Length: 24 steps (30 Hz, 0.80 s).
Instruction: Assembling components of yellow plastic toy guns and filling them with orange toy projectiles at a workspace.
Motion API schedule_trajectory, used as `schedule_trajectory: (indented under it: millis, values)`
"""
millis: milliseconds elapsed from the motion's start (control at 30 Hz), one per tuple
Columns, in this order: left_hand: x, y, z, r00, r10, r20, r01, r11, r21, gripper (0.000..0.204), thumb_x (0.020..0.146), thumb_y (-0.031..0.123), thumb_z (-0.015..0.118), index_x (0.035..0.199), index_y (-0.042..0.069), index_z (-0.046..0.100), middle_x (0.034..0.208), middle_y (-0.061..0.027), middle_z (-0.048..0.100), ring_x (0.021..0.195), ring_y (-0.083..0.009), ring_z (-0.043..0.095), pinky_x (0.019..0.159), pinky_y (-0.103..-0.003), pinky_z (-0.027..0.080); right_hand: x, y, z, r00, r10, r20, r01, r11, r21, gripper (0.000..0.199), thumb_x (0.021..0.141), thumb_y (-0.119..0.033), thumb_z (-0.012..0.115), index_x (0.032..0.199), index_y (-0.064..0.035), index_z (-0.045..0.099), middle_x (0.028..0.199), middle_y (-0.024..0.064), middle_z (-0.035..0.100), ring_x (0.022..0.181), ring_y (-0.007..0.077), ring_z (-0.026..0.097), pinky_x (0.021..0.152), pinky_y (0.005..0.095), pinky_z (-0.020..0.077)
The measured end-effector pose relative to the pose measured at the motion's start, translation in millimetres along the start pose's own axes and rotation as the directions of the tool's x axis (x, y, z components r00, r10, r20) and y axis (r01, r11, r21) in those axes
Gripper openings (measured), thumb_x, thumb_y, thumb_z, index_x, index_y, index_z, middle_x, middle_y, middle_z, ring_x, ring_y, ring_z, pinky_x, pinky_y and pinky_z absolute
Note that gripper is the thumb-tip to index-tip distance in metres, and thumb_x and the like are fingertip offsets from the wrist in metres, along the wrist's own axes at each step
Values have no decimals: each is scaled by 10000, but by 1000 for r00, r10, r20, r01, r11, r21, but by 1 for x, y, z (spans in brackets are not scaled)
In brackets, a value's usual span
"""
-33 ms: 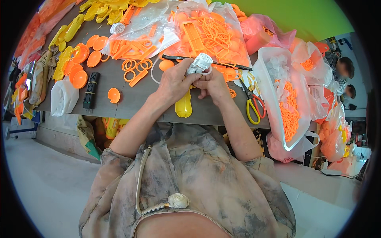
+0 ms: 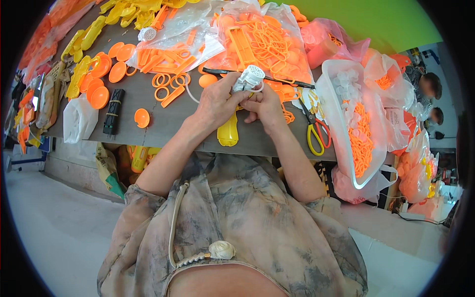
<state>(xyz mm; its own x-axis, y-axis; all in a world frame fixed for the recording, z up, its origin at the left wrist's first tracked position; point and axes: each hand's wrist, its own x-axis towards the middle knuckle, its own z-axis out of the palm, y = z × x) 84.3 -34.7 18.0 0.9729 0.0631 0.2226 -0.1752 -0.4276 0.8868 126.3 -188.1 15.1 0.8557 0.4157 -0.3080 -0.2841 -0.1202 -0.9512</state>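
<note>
I'm seeing bright, even daylight with soft shadows; the fisheye is bending the tabletop (image 2: pixel 163 123) edges, its black rim softening corners.

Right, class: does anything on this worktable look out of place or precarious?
The yellow oblong plastic part juts over the grey table's near edge, below the left hand. Also, the yellow-handled scissors lie near that edge.

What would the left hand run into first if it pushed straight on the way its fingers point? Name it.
The left hand already holds the white plastic part. Carried on up and right past it, it would probably meet the thin black rod, then the bag of orange rings; depth is unclear.
</note>
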Motion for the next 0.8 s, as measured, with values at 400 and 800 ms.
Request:
schedule_trajectory:
  millis: [400,800]
  values:
    - [-6,-10,6,995,80,-53,-77,995,68,382,828,201,641,1150,49,505,912,-167,628,838,-312,630,673,-385,487,-40,40,19,669,-730,143,545,350,-762,370,784,89,541,1154,74,532,982,195,526,898,334,549,755,361,472]
    - [-3,-9,6,1000,22,-8,-22,997,80,383,832,222,637,1137,44,490,886,-171,624,824,-336,622,658,-414,481,-33,43,18,710,-704,23,526,507,-683,387,790,90,524,1177,88,515,965,187,497,854,315,538,737,371,459]
